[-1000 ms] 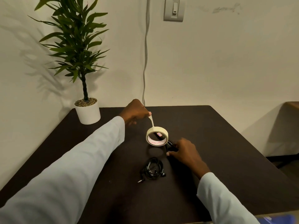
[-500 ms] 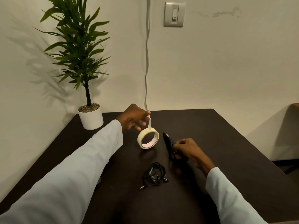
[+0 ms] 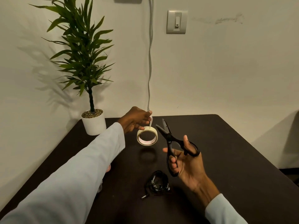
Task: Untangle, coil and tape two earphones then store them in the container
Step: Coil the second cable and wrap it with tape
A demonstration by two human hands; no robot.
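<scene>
Left hand raised over the far middle of the bench, fingers pinching the pulled-out end of the tape, roll dangling just below, clear of the surface. Right hand to the right, fingers curled through the handles of black scissors, blades parted and aimed at the strip. Coiled earphones lying on the bench nearer, just left of the right wrist, untouched.

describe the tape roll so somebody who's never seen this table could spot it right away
Above the middle of the dark table, the left hand pinches a pulled strip, and the tape roll dangles from it. It is the only pale ring, just left of the open black scissors.
</scene>
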